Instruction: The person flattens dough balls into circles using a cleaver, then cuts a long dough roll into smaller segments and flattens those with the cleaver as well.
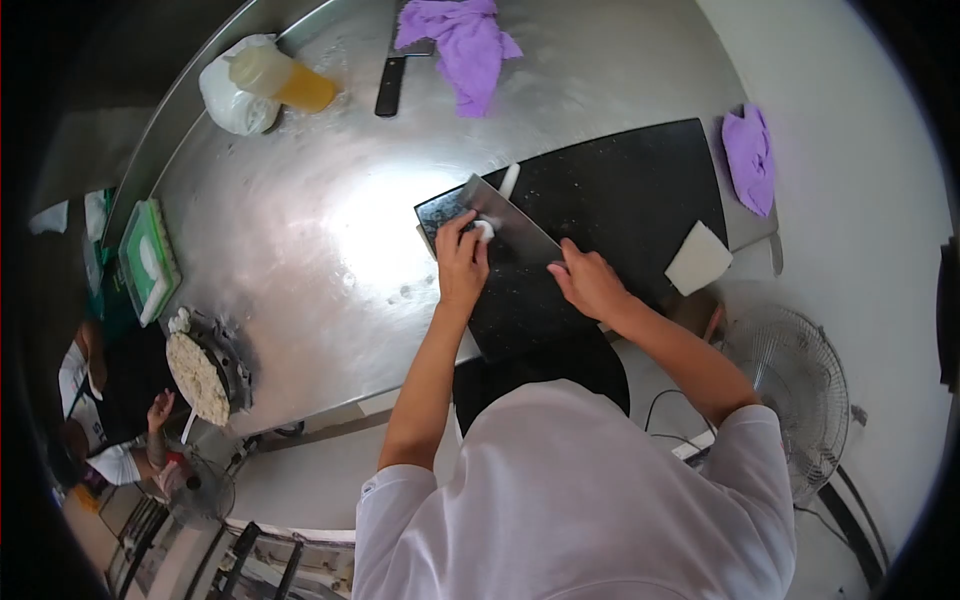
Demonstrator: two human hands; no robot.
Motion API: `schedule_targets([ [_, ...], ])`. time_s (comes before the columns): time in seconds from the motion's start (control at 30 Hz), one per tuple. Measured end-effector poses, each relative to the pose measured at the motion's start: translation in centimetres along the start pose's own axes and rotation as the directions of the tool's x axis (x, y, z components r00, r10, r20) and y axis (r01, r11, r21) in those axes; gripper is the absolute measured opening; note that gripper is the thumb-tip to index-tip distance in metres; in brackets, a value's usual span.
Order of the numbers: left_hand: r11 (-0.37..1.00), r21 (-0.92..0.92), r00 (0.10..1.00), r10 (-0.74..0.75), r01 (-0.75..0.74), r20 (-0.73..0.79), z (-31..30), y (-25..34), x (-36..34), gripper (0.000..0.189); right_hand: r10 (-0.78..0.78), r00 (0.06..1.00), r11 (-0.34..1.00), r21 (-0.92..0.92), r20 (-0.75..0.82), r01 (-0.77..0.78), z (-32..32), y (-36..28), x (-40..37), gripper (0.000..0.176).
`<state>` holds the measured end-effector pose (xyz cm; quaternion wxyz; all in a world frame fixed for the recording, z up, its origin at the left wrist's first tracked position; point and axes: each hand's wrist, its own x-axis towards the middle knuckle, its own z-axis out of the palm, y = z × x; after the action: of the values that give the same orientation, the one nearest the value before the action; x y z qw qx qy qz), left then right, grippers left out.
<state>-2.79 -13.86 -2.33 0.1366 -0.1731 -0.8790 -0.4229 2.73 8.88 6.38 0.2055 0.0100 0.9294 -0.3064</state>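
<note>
My right hand [592,284] is closed round the handle of a broad cleaver [518,228]. Its blade slants up and left over a black board [620,190]. At the board's left end, the curled fingers of my left hand [462,262] are at a small white piece [485,231], which looks like dough, close to the blade. The fingers partly hide this piece. Just beyond the blade lies a short white stick [510,181] that looks like the same stuff.
A second knife [391,85] lies by a purple cloth [468,45] at the back. An oil bottle [300,85] stands far left. A white scraper-like slab [699,258] rests at the board's right edge, near a fan [790,390]. Another person's hand [160,410] is near a filling bowl [197,378].
</note>
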Motion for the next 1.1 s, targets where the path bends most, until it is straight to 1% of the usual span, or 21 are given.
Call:
schedule_targets([
  [0.17,0.999,0.001,0.997,-0.043,0.043,-0.071,-0.8,1.6,-1.0,0.018,0.066,0.998,0.967,0.246,-0.015,-0.061,3.3,-0.3,-1.8,0.040],
  [0.23,0.966,-0.147,0.971,-0.225,0.211,-0.086,-1.7,2.3,-1.7,0.017,0.171,0.967,0.963,0.239,-0.191,-0.124,4.8,-0.8,-5.0,0.041],
  [0.27,0.967,-0.205,0.986,-0.160,0.149,-0.042,-2.4,2.8,-2.1,0.016,0.207,0.956,0.956,0.251,-0.207,-0.153,5.8,-0.7,-6.7,0.041],
  [0.3,0.964,-0.221,0.988,-0.152,0.146,-0.010,-3.0,3.6,-2.5,0.016,0.296,0.903,0.899,0.411,-0.312,-0.153,6.9,-0.6,-8.8,0.042],
  [0.33,0.949,-0.302,0.991,-0.061,0.094,0.119,-3.4,4.4,-2.9,0.016,0.387,0.831,0.825,0.552,-0.399,-0.120,7.5,-1.0,-10.8,0.042],
  [0.37,0.921,-0.386,0.973,0.048,0.045,0.228,-3.6,5.0,-2.8,0.016,0.557,0.765,0.720,0.647,-0.323,-0.251,8.0,-1.6,-13.0,0.039],
  [0.4,0.917,-0.397,0.968,0.070,0.033,0.241,-3.6,5.8,-2.5,0.016,0.609,0.695,0.701,0.670,-0.382,-0.245,9.7,-0.6,-14.9,0.037],
  [0.47,0.881,-0.473,0.796,0.283,0.005,0.535,-3.0,7.1,-2.2,0.011,0.677,0.592,0.665,0.707,-0.437,-0.239,12.4,-0.4,-18.1,0.035],
  [0.5,0.874,-0.485,0.776,0.307,-0.002,0.551,-2.4,7.1,-2.1,0.011,0.750,0.527,0.571,0.793,-0.399,-0.213,12.7,-1.1,-19.8,0.032],
  [0.53,0.913,-0.368,0.616,0.393,-0.174,0.683,-1.6,6.9,-1.8,0.014,0.812,0.463,0.474,0.863,-0.354,-0.172,13.0,-1.9,-21.1,0.029],
  [0.57,0.888,-0.272,0.434,0.424,-0.371,0.795,-0.5,7.0,-1.2,0.017,0.824,0.438,0.465,0.871,-0.359,-0.162,13.4,-2.7,-21.9,0.029],
  [0.63,0.886,-0.227,0.351,0.379,-0.404,0.856,1.5,8.1,-0.2,0.022,0.866,0.352,0.414,0.904,-0.356,-0.105,14.7,-4.1,-23.2,0.026],
  [0.7,0.853,-0.016,0.321,0.213,-0.521,0.923,2.8,10.2,0.6,0.029,0.887,0.323,0.380,0.919,-0.330,-0.106,16.2,-4.8,-24.0,0.027],
  [0.73,0.846,-0.013,0.308,0.209,-0.534,0.928,3.5,11.0,0.8,0.029,0.895,0.318,0.367,0.923,-0.314,-0.120,16.7,-5.1,-24.1,0.027],
  [0.8,0.800,0.141,0.328,0.073,-0.583,0.942,4.7,12.3,1.2,0.042,0.901,0.332,0.324,0.942,-0.280,-0.084,16.8,-5.6,-24.0,0.027],
  [0.87,0.779,0.160,0.326,0.060,-0.607,0.944,4.5,12.6,1.5,0.052,0.906,0.346,0.277,0.960,-0.245,-0.046,16.7,-5.6,-23.8,0.026],
  [0.93,0.761,0.168,0.333,0.066,-0.627,0.941,4.5,13.3,2.2,0.062,0.885,0.419,0.220,0.975,-0.202,0.004,16.0,-4.1,-23.8,0.029],
  [0.97,0.745,0.152,0.260,0.029,-0.649,0.965,4.3,13.6,2.7,0.059,0.883,0.422,0.221,0.975,-0.206,0.013,15.8,-2.8,-23.9,0.029],
  [1.0,0.729,0.137,0.191,-0.009,-0.670,0.982,4.5,13.9,3.3,0.057,0.831,0.401,0.420,0.908,-0.385,0.002,15.2,-1.2,-23.7,0.031],
  [1.03,0.720,0.145,0.199,-0.010,-0.678,0.980,5.1,14.3,4.1,0.057,0.745,0.378,0.597,0.802,-0.549,-0.011,14.5,0.3,-23.3,0.032],
  [1.1,0.933,0.258,0.109,-0.238,-0.252,0.965,6.6,14.7,5.3,0.052,0.746,0.389,0.603,0.796,-0.541,-0.049,11.6,2.7,-23.5,0.034],
])
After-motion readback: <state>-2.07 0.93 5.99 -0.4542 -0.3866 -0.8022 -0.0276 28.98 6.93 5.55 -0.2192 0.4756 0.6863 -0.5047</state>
